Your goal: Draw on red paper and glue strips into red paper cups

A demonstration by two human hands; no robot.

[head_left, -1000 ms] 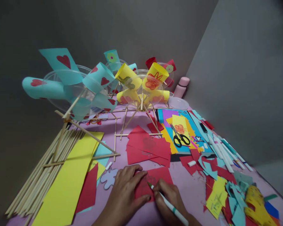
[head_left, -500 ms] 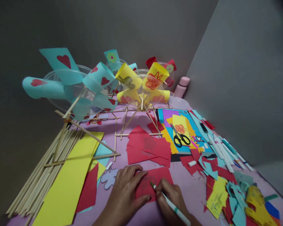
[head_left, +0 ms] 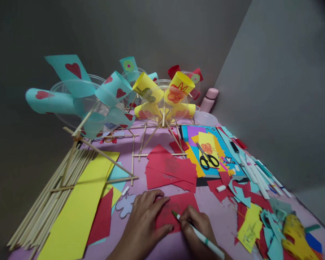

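Observation:
My left hand (head_left: 144, 220) lies flat with its fingers spread, pressing down a small red paper sheet (head_left: 185, 202) on the pink table. My right hand (head_left: 196, 227) pinches a white marker with a green tip (head_left: 199, 236). The tip touches the red sheet next to a faint scribbled drawing. My left thumb rests on the sheet's near edge, close to the marker tip.
Paper windmills on wooden stick frames (head_left: 97, 104) stand behind. A bundle of wooden sticks (head_left: 40, 213) and a yellow sheet (head_left: 78, 209) lie left. Red sheets (head_left: 170, 168), black scissors (head_left: 207, 157), markers (head_left: 257, 173) and paper scraps (head_left: 271, 224) lie right. A pink bottle (head_left: 209, 99) stands at the back.
The marker tip has slid slightly to the right across the red sheet, and my right hand moved with it. My left hand has stayed in place.

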